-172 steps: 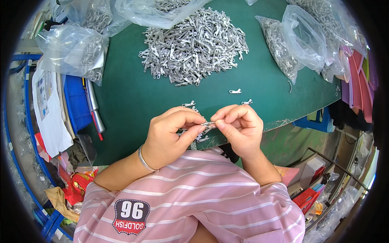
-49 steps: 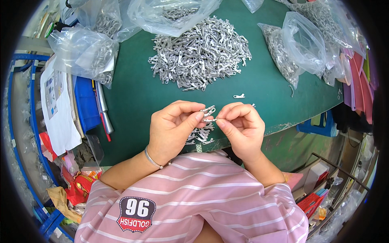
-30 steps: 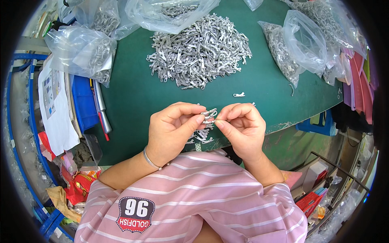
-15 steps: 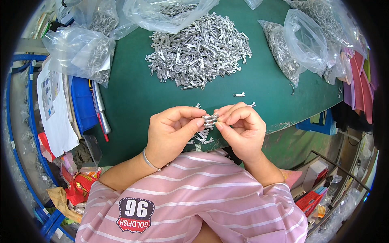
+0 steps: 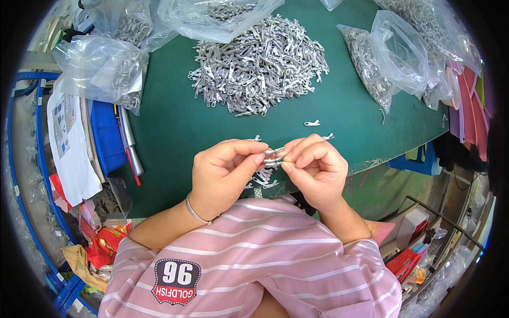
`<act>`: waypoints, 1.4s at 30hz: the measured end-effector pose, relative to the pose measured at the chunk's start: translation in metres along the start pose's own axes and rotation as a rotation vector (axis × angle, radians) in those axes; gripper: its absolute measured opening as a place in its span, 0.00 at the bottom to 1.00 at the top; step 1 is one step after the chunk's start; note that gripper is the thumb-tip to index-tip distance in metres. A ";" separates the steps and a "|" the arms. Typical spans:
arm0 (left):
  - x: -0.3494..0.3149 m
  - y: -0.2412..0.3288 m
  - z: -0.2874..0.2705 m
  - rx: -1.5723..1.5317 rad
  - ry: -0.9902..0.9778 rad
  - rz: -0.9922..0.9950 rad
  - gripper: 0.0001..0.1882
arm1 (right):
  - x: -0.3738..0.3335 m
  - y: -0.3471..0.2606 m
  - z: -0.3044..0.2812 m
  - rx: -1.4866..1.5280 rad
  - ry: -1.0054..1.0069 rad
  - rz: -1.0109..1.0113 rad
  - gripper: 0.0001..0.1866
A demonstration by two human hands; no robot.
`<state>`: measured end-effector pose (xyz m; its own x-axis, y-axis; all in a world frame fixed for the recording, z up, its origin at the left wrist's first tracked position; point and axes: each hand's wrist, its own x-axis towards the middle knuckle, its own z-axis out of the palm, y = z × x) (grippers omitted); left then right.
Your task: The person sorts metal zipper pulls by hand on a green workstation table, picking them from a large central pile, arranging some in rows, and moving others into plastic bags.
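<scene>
My left hand [image 5: 220, 170] and my right hand [image 5: 318, 168] meet above the near part of the green table. Between their fingertips sit a few small silver metal pieces [image 5: 273, 158], long and narrow, pinched from both sides. How many there are is partly hidden by the fingers. Below and between my hands, several loose metal pieces [image 5: 262, 178] of the same sort lie on the table. One single piece [image 5: 312, 123] rests beyond my right hand, with another [image 5: 328, 137] poking out close to its knuckles. Farther off spreads a large heap of these looped pieces [image 5: 262, 71].
Clear plastic bags of metal parts stand at the far left [image 5: 106, 69] and far right [image 5: 400, 53]; another bag [image 5: 217, 26] overlaps the heap's back. Along the left edge are a blue tray [image 5: 107, 135], a silver-and-red tool [image 5: 132, 153] and printed paper [image 5: 71, 143]. A thin curved wire [image 5: 382, 116] lies at right.
The metal pieces between my fingertips have tilted slightly and a gap shows between them. Both hands stay in nearly the same place, still pinching.
</scene>
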<state>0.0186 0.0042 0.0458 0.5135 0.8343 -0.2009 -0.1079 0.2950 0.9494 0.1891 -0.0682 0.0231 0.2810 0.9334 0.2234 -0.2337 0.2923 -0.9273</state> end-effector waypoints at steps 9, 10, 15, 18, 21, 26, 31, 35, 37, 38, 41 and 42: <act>0.000 0.000 -0.001 0.224 -0.026 0.181 0.09 | -0.002 0.002 0.000 0.047 0.037 0.027 0.11; 0.000 -0.001 -0.001 0.217 -0.030 0.186 0.09 | -0.002 0.002 0.000 0.051 0.035 0.025 0.11; 0.000 0.001 0.000 0.120 -0.040 0.130 0.09 | -0.003 0.002 0.000 0.073 0.039 0.039 0.11; 0.000 0.003 0.000 0.109 -0.042 0.095 0.09 | -0.003 0.002 0.000 0.063 0.037 0.039 0.11; 0.000 0.003 0.000 0.100 -0.042 0.079 0.09 | -0.003 0.002 -0.001 0.043 0.019 0.020 0.11; 0.000 0.001 -0.002 0.119 -0.052 0.078 0.09 | -0.003 0.003 -0.001 0.042 0.018 0.017 0.11; 0.000 0.001 -0.003 -0.101 -0.070 -0.086 0.09 | -0.003 0.002 0.000 0.034 0.025 0.029 0.11; 0.002 0.004 -0.005 -0.150 -0.081 -0.150 0.09 | -0.004 0.001 -0.002 0.007 0.020 0.041 0.10; 0.002 0.005 -0.005 -0.156 -0.074 -0.162 0.09 | -0.004 0.001 -0.003 -0.009 0.019 0.042 0.10; 0.002 0.006 -0.004 -0.158 -0.070 -0.168 0.08 | -0.004 0.001 -0.003 -0.006 0.020 0.042 0.10; 0.002 0.004 -0.002 -0.098 -0.040 -0.138 0.08 | -0.004 0.002 -0.003 -0.005 0.023 0.037 0.10; 0.003 0.004 -0.003 -0.122 -0.045 -0.141 0.08 | -0.004 0.002 -0.003 -0.006 0.024 0.035 0.10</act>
<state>0.0171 0.0088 0.0482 0.5680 0.7597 -0.3165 -0.1327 0.4641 0.8758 0.1898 -0.0722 0.0194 0.2946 0.9378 0.1835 -0.2382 0.2580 -0.9363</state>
